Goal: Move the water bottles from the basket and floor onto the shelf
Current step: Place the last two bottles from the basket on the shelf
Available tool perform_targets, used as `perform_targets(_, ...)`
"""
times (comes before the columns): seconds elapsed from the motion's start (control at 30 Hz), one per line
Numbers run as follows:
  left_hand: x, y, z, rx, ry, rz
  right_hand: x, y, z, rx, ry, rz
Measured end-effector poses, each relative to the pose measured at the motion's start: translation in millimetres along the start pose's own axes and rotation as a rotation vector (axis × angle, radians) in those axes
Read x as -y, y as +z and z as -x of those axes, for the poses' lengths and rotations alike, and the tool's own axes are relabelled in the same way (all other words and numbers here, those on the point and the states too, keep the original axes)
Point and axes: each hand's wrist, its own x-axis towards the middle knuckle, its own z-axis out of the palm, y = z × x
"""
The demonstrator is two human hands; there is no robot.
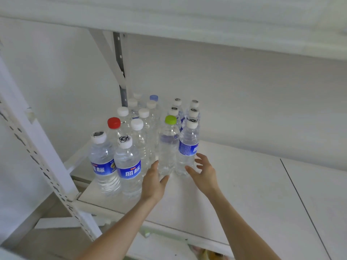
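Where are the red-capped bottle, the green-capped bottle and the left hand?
red-capped bottle [114,122]: head view, on its red cap.
green-capped bottle [168,147]: head view, on its clear body.
left hand [153,182]: head view, middle of the hand's back.

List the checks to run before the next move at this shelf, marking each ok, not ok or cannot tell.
1. Green-capped bottle stands upright on the shelf board: ok.
2. Blue-labelled bottle beside it stands upright: ok.
3. Left hand is open at the green-capped bottle's base, not gripping it: ok.
4. Right hand is open with its fingers spread by the blue-labelled bottle: ok.
5. Bare board to the right for more bottles: ok.
6. Bottles left in the basket: cannot tell, as the basket is out of view.
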Motion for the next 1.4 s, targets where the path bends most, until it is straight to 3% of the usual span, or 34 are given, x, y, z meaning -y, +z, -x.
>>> perform_targets(0.23, 13, -5, 58, 0.023, 0.175, -0.276, -16, -11, 53, -0.027, -0.223, 0.569)
perform_targets(0.57, 52, -33, 146, 0.051, 0.407, -0.704, -39, -18, 164, -0.113, -0.339, 0.892)
perform_targets(1.07, 120, -63, 347, 0.266, 0.482, -0.877, -89, 12, 399, -0.113, -0.186, 0.968)
perform_targets(1.4, 136, -55, 454, 0.353, 0.512, -0.876, -129, -2, 528, -0.063, 0.036, 0.892)
